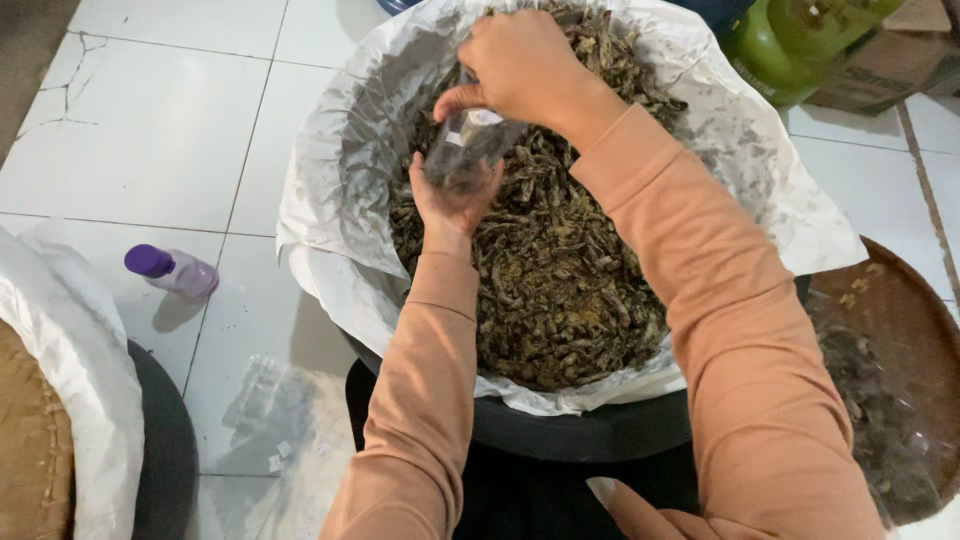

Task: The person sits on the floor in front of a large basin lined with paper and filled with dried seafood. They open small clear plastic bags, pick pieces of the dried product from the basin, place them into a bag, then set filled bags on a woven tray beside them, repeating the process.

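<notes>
A large dark tub (560,432) lined with white paper (340,150) holds a heap of dark brown dried fried pieces (560,270). Over the heap my left hand (452,203) cradles a small clear plastic bag (466,148) from below, palm up. My right hand (520,68) comes from above and pinches the top of the same bag, fingers closed on its mouth. The bag looks partly filled with the dark pieces. Both arms wear peach long sleeves.
A small clear bottle with a purple cap (172,271) lies on the white tiled floor at left. A second lined tub (110,420) stands bottom left. A round woven tray (890,370) with crumbs is at right, a green gas cylinder (800,40) top right. Clear bags (280,420) lie on the floor.
</notes>
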A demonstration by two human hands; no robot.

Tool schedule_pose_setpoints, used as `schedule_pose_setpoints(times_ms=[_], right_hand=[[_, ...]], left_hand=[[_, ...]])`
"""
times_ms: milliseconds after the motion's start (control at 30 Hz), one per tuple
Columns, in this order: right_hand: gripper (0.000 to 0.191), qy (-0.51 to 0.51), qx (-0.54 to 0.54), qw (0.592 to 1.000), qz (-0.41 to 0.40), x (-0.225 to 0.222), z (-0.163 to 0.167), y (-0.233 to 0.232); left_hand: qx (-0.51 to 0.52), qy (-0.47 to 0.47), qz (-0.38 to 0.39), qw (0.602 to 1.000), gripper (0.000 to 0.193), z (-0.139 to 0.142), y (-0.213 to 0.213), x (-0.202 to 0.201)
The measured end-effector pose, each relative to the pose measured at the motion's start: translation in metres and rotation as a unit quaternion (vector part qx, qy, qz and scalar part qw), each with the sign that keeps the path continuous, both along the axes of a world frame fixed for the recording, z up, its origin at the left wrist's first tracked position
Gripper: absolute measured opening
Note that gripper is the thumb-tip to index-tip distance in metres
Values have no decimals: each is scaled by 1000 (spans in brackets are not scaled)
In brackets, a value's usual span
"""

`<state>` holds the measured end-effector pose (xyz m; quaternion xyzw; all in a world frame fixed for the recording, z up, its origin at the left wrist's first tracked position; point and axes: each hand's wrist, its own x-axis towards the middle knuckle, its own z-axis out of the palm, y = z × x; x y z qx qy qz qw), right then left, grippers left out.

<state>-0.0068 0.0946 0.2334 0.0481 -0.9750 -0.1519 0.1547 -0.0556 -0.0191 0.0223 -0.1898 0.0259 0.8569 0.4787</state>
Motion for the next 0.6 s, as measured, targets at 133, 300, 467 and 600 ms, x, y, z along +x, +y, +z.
schedule_pose_setpoints(times_ms=[133, 300, 467, 600], right_hand=[[63, 144, -187, 963, 130, -15, -16, 17], [34, 151, -362, 917, -70, 13, -52, 41], [76, -226, 133, 962, -70, 43, -145, 13], [79, -319, 218, 922, -13, 51, -173, 24]], left_hand=[[20, 5, 35, 999, 78, 7, -14, -10], [-2, -77, 129, 989, 81, 7, -27, -26], [-12, -23, 135, 991, 78, 2, -24, -31], [-4, -23, 127, 992, 74, 1, -21, -27]])
